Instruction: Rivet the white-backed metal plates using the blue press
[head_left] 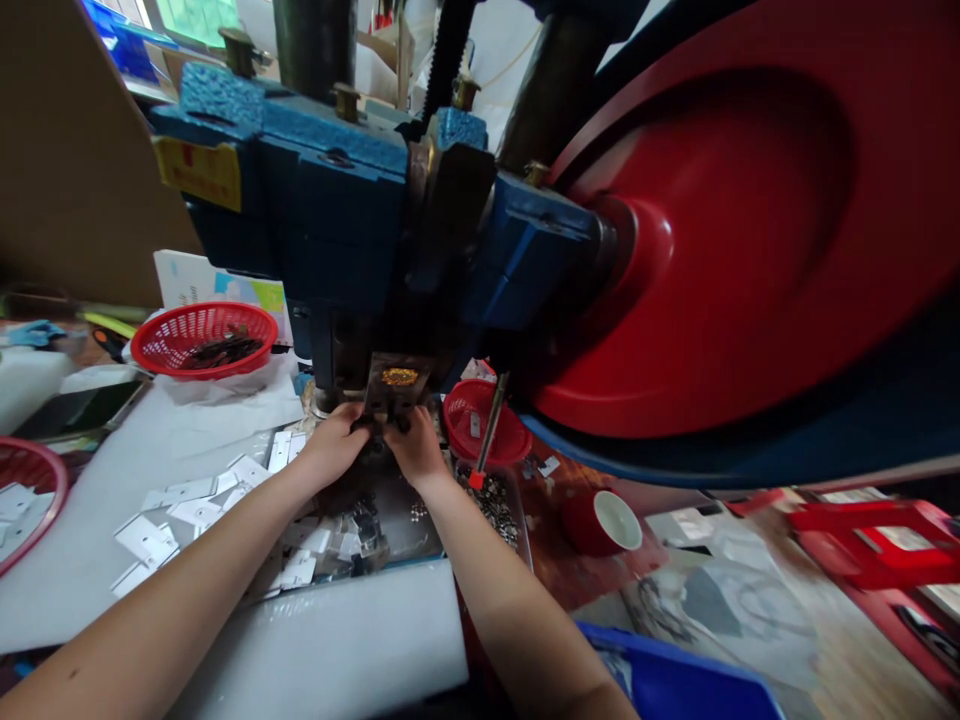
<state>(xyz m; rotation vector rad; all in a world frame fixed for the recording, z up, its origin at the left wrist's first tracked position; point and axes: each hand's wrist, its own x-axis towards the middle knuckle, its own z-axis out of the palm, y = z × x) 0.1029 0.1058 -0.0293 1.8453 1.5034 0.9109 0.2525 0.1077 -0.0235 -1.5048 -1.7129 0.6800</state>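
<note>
Both my hands reach under the head of a blue punch press (337, 210). My left hand (335, 446) and my right hand (415, 447) meet at the die area, fingers curled and pinched around a small dark part (384, 421) that I cannot make out clearly. Just above them sits a metal block with a gold mark (399, 377). White flat metal pieces (195, 505) lie scattered on the sheet left of my left forearm. Small shiny metal parts (495, 497) fill a tray beside my right wrist.
A large red flywheel (750, 230) fills the right side. Red baskets stand at back left (202, 338), at the far left edge (30, 490) and right of the die (480, 420). A red cup (604, 522) lies tipped on the table. A blue bin (675, 680) is near my right elbow.
</note>
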